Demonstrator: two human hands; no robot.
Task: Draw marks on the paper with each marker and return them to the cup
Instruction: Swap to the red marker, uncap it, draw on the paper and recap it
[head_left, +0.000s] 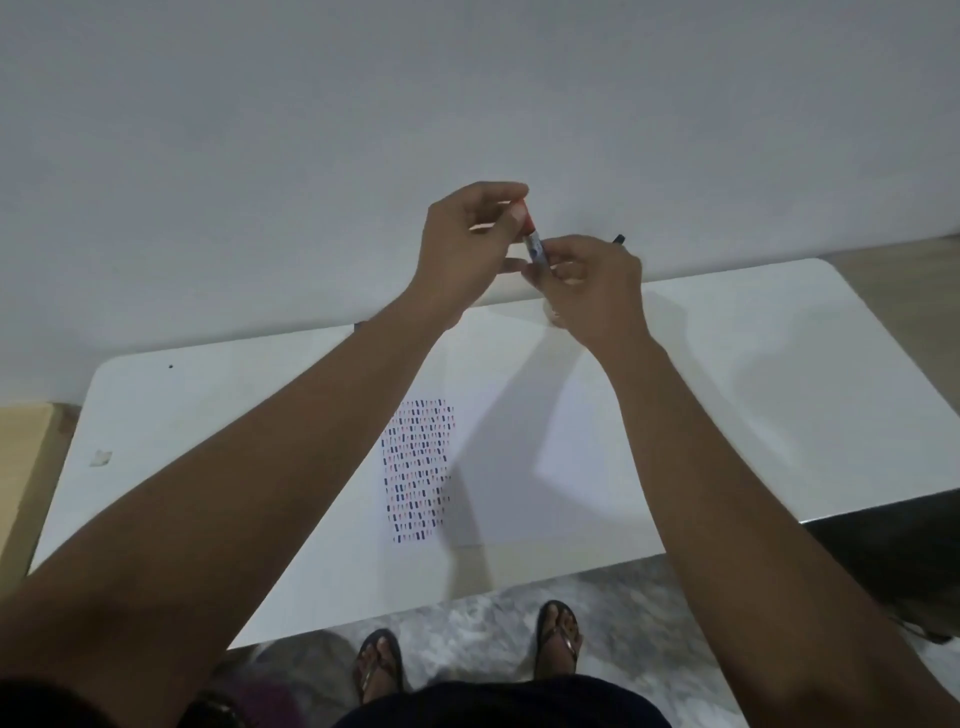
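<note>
Both hands are raised above the far edge of the white table (753, 374). My left hand (467, 244) pinches the red cap end of a marker (532, 241), and my right hand (592, 286) grips the marker's barrel just below. Behind my right hand a dark marker tip (619, 239) sticks up; the cup is hidden apart from a pale sliver (549, 312) under that hand. The paper (519, 467) lies on the table nearer to me, with a block of short red and dark blue strokes (418, 467) on its left part.
A plain white wall rises right behind the table. A small scrap (101, 457) lies near the table's left edge. My sandalled feet (467, 660) stand on grey floor below the front edge. A dark object (893, 561) sits low at the right.
</note>
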